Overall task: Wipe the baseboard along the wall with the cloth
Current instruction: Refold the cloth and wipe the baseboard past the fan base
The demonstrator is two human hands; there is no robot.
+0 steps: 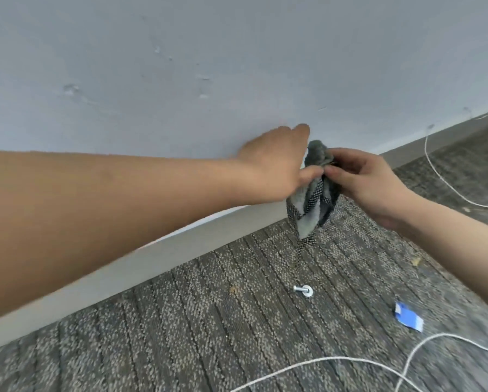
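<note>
Left fingers [301, 132], right fingers [347, 155] around cloth [310, 212]

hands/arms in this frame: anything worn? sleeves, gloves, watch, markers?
Nothing worn that shows. The left hand and right hand are bare: no gloves, rings or markers visible. The left forearm and right forearm are bare to the frame edge, with no sleeve, watch or band in view.

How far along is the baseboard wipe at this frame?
Done: no wiped stretch can be told on the baseboard. In hand: the left hand and right hand both pinch the bunched cloth, apparently held clear of the baseboard. Left: press it on and wipe the whole visible run.
</note>
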